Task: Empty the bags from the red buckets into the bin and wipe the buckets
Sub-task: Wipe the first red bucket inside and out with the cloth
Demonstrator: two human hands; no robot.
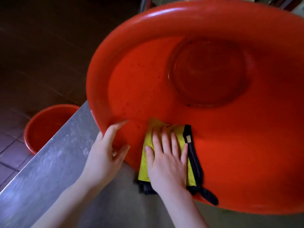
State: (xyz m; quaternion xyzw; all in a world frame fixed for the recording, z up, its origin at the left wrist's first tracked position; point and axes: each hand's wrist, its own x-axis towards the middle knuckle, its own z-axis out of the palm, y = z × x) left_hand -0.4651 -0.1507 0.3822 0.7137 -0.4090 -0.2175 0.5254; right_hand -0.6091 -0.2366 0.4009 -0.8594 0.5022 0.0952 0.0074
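Note:
A large red bucket (205,22) stands tilted toward me on a steel counter, its inside empty and speckled with small dark spots. My left hand (105,153) grips the bucket's near-left rim, thumb inside and fingers under the lip. My right hand (166,157) lies flat, fingers straight, and presses a yellow cloth with black edging (178,132) against the near inner wall. The cloth hangs over the rim toward me. A second red bucket (44,125) stands on the floor at the lower left, partly hidden by the counter.
The steel counter (54,162) runs diagonally from the lower left, its edge close to the floor bucket. Dark tiled floor (32,55) fills the left side. Blurred furniture legs show at the top edge.

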